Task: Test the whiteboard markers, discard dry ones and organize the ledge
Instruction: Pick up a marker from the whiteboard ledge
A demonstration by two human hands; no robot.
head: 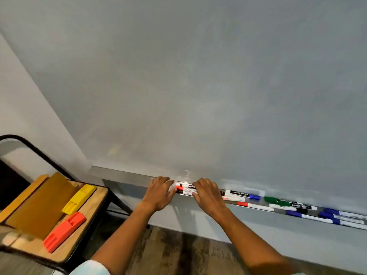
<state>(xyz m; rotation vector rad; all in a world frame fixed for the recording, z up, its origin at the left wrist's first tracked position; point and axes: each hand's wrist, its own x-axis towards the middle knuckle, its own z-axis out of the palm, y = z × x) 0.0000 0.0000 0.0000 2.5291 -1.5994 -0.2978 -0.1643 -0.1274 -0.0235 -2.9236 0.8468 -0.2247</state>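
A metal ledge (123,176) runs along the bottom of the whiteboard (198,86). A small bunch of markers (185,189), one with a red cap, lies on it between my hands. My left hand (159,192) grips the bunch's left end. At the right end, my right hand (207,194) has its fingers curled over the bunch. Further right lie a blue-capped marker (242,195), a red-capped marker (255,206), green markers (278,201) and several blue markers (337,217). How many markers my hands cover is hidden.
A chair (87,225) with a wooden seat stands at the left. On it lie a brown board (39,205), a yellow eraser (79,198) and an orange eraser (64,232). Below the ledge the wall meets a dark floor (178,253).
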